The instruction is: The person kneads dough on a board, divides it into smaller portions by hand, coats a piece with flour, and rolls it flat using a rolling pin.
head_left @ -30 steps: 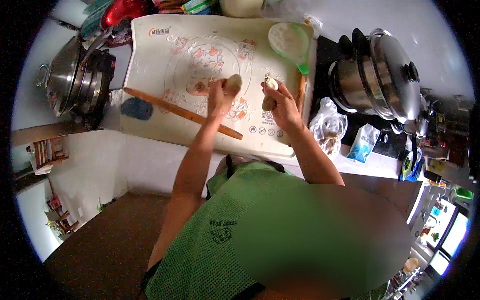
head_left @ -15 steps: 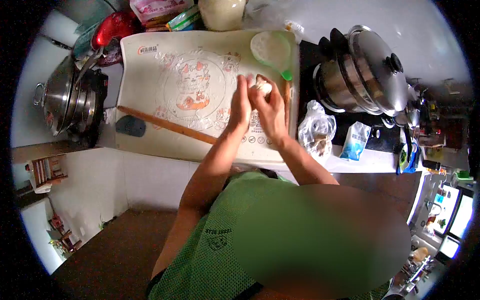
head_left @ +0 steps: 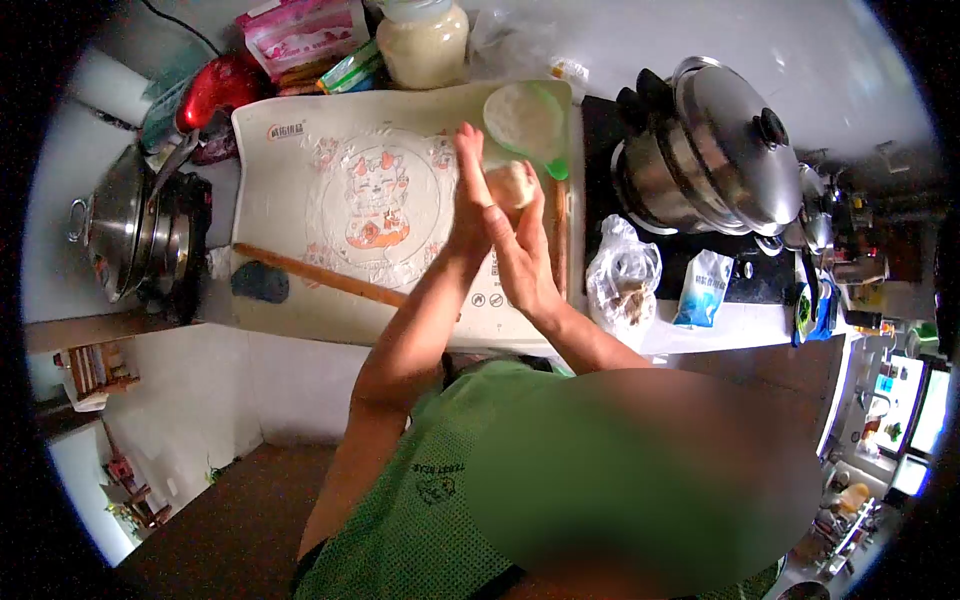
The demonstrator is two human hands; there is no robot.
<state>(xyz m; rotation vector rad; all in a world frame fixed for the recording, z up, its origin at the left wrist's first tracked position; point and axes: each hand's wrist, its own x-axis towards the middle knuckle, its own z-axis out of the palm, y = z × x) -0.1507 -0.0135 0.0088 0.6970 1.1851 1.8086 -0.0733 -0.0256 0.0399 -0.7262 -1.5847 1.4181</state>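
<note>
A person in a green top stands at a counter and presses both palms together above the right half of a printed mat. A second ago the hands were apart over the mat, a lump in each; now the left hand meets the right hand, and a single pale lump shows between them, held clear of the mat. The change appears to make this a two-handed hold on one piece. Where the left hand's duller lump is cannot be told. The left fingers are straight and pressed together; the right fingers lie along the lump, though how far they curl cannot be told.

Right of the mat, a tall steel pot wears its lid, contents hidden. Left of the mat, a lidded steel pan likewise keeps its contents from view. Beyond the mat's far edge, a clear jar, now more fully in frame, holds pale, grainy stuff. Just off the mat's right edge, a clear plastic bag contains brownish pieces, too blurred to name, with a blue-and-white packet farther right. On the mat's far right corner, a green scoop holds white powder.
</note>
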